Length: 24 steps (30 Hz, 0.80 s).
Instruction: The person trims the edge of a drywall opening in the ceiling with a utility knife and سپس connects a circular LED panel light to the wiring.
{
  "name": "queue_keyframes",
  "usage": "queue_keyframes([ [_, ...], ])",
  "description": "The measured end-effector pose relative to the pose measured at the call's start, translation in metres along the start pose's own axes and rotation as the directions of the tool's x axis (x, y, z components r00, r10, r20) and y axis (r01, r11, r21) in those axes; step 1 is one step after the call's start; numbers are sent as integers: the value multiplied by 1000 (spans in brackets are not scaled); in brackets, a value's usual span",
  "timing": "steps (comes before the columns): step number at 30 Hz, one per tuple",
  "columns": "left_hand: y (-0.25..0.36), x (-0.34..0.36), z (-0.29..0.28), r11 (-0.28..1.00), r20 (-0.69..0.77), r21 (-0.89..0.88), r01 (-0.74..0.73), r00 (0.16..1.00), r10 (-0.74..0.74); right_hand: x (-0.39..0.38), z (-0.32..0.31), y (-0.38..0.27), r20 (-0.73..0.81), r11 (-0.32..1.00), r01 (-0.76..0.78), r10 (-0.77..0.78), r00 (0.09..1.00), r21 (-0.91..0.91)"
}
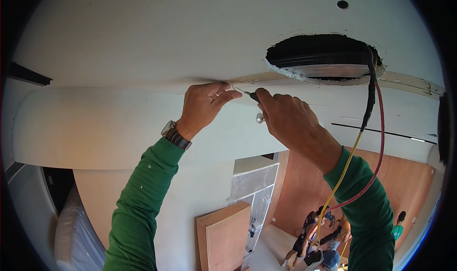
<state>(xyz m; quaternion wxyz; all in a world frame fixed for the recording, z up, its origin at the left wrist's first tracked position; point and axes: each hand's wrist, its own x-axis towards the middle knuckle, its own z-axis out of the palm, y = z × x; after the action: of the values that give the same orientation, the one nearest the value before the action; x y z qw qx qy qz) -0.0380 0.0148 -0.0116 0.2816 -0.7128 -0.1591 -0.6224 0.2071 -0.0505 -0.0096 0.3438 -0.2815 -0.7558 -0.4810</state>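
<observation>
My left hand (204,104), with a wristwatch, is raised to the white ceiling (157,33), its thumb and fingers curled at a pale seam, around something thin and pale that is too small to make out. My right hand (288,116) grips a slim tool (252,96) with a dark handle and thin metal shaft, pointed toward my left fingertips. A small round metal fitting (260,118) shows just below the tool. A ragged oval cutout (321,57) lies right of my hands, with red (382,123) and yellow (349,159) cables hanging from it over my right forearm.
Below are a wooden board box (223,237), a plastic-covered white frame (252,195), a wrapped mattress-like item (71,228) and a wood-panelled wall (295,185). Several people (314,233) are at the lower right. A small round hole (342,4) is in the ceiling.
</observation>
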Motion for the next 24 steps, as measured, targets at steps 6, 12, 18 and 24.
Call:
queue_keyframes([
  [6, 23, 1, 5, 971, -17, -128, 204, 978, -208, -7, 5, 6, -60, 1000, -10, 9, 998, -27],
  [12, 21, -19, 9, 998, -45, 4, 57, 997, -57, -3, 11, 3, -56, 999, -20, 17, 998, -37],
  [18, 24, -68, 21, 957, 474, 278, -80, 878, -64, -1, 15, 4, -51, 998, -41, 38, 998, -57],
  [24, 13, -18, -6, 937, 105, 2, 349, 932, -347, -3, 17, -13, -70, 972, -86, 72, 995, -220],
])
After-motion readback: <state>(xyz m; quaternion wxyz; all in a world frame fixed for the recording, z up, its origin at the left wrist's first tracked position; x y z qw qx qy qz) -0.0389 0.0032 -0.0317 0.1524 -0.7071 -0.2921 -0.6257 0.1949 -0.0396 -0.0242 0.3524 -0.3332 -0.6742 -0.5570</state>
